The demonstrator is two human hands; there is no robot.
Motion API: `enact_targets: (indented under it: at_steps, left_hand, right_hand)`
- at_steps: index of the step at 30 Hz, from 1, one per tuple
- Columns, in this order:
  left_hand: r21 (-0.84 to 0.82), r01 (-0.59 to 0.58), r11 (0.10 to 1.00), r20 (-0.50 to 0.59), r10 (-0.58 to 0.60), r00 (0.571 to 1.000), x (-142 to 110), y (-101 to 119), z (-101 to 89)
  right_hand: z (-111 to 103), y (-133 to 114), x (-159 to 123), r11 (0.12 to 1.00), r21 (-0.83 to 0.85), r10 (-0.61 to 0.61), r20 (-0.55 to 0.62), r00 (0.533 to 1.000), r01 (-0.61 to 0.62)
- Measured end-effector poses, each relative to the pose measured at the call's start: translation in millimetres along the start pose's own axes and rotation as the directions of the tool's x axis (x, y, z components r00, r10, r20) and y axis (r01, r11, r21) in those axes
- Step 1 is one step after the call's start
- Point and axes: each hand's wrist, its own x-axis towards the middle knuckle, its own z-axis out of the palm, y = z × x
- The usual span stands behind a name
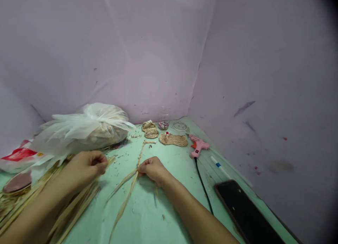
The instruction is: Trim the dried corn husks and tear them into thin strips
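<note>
My right hand (pixel 152 169) pinches a thin braid of dry plant fibre (pixel 142 153) where its loose strands begin. The braided part runs up the table and bends right at its far end. Two loose strands (pixel 124 204) trail toward the front edge. To the left, my left hand (pixel 93 163) is raised over a bundle of dry strips (pixel 79 209), its fingers curled together. A short pale strip (pixel 111 161) shows beside those fingertips. Whether they grip it is unclear.
A tied white plastic bag (pixel 87 128) stands at the back left. Woven slipper-shaped pieces (pixel 173 139), a bead container (pixel 163 125) and a clear lid (pixel 180 126) sit at the back. A pink glue gun (pixel 198 145), a blue-banded pen (pixel 220 167) and a phone (pixel 245 210) lie right, near the wall.
</note>
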Motion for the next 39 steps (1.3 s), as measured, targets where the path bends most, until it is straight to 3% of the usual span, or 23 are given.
enact_targets:
  at_steps: [4,8,12,23,33,39]
  left_hand:
    - [-0.171,0.082,0.982,0.154,-0.056,0.987,-5.2,13.9,21.8]
    - [-0.174,0.047,0.984,0.123,-0.025,0.992,-3.1,18.2,50.7]
    - [-0.147,0.047,0.988,0.094,-0.033,0.995,0.4,14.2,66.1]
    - [-0.184,0.03,0.982,0.113,-0.009,0.994,4.2,9.1,76.4]
    - [-0.081,-0.118,0.99,0.138,0.129,0.982,0.8,5.9,83.6]
    - [0.027,-0.069,0.997,0.103,0.066,0.993,3.4,3.3,88.2]
  right_hand:
    - [-0.8,-2.4,-4.4,1.0,0.028,-0.007,0.023,1.0,0.007]
    - [-1.2,-1.8,-5.1,0.999,0.046,-0.011,0.052,0.999,0.008]
    - [-1.3,-1.1,-5.1,0.998,0.053,-0.017,0.062,0.998,0.013]
    - [-1.8,-4.5,-7.8,0.997,0.079,0.001,0.073,0.997,-0.007]
    - [-2.4,-2.1,-6.8,0.997,0.082,-0.016,0.071,0.997,0.01]
    - [-1.9,-0.1,-4.6,0.997,0.077,-0.008,0.062,0.998,0.003]
